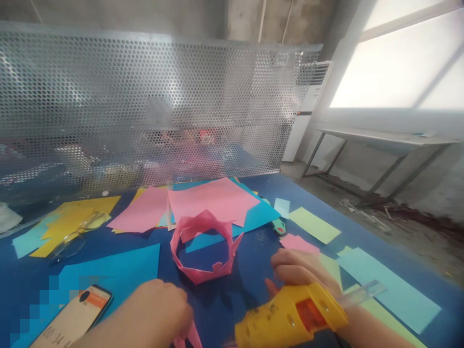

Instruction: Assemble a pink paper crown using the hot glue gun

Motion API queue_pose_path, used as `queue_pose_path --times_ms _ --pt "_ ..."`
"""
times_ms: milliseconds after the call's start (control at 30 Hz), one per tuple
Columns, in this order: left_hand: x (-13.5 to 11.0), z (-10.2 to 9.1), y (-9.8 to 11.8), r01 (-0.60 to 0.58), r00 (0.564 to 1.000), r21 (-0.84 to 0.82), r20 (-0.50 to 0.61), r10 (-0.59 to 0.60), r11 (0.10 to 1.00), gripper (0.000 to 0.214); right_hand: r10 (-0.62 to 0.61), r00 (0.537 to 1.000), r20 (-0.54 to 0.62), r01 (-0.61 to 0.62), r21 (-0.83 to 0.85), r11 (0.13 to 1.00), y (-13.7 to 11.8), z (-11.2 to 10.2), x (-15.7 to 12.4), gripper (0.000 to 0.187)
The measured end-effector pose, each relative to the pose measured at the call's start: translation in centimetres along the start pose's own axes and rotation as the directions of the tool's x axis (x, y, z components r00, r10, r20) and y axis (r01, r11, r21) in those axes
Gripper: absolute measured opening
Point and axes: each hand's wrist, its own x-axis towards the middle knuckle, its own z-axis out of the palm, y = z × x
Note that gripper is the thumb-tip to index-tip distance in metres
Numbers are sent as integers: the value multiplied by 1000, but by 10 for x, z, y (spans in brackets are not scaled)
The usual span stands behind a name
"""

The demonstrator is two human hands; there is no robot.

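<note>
My right hand is closed around a yellow hot glue gun, whose body hides part of the grip. Its nozzle points left, and a clear glue stick sticks out of the back. At the lower middle, my left hand is closed on a folded piece of pink paper, mostly hidden by the hand and the frame edge. Just beyond both hands stands a ring of folded pink paper, like a crown with points, apart from either hand.
A phone showing a timer lies on blue paper at left. Glasses rest by yellow sheets. Pink sheets lie behind the ring; pale green and light blue paper is at right. A perforated metal screen borders the back.
</note>
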Motion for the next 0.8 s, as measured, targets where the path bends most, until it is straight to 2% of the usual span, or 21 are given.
queue_pose_path --times_ms 33,100,167,433,633,800 --pt "7 3 4 38 996 55 77 -42 998 26 -1 1000 2 1 1 1000 0 0 0 12" --pt "13 3 10 52 984 108 164 -70 993 16 -9 1000 9 9 7 1000 0 0 1 12" --pt "12 0 12 37 980 108 189 -57 993 9 -19 1000 18 19 18 1000 1 -1 1 11" --pt "-14 -11 3 -14 999 -81 40 17 997 13 -59 998 36 58 31 998 8 1 2 11" --pt "-33 -30 -5 13 999 -246 -34 -22 969 11 -70 997 33 69 39 997 8 0 2 12" --pt "-31 -28 -20 48 994 -333 -75 -78 942 17 -76 996 37 74 53 996 9 0 3 12"
